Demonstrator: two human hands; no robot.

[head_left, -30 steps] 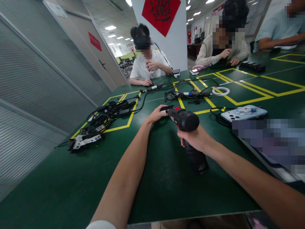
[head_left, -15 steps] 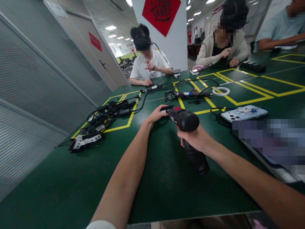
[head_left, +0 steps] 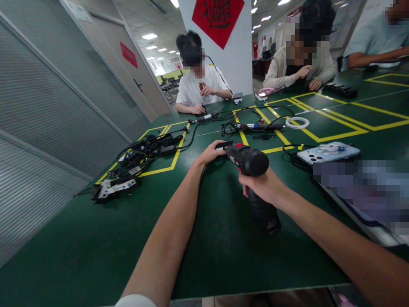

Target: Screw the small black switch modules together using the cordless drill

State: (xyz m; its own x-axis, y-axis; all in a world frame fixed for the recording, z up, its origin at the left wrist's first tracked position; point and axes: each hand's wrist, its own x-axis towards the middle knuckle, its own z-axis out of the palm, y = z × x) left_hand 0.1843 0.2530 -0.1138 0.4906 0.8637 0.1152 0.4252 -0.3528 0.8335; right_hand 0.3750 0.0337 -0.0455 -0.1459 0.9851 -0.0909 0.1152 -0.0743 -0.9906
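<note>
Head view: right hand (head_left: 263,187) clamped on cordless drill (head_left: 252,164), left hand (head_left: 211,152) pinching small black part (head_left: 223,145) at its nose

We can read no text anywhere. The red diamond-shaped paper (head_left: 218,18) on the white pillar (head_left: 234,64) carries a black brush-style character, but its top is cut off and we cannot make it out. The small red sign (head_left: 128,54) on the wall at the left shows only faint marks, too small to read. The white labels (head_left: 123,186) on the black parts near the cable bundle (head_left: 143,151) bear blue specks we cannot decipher. The drill (head_left: 252,170) shows no legible brand.
</note>
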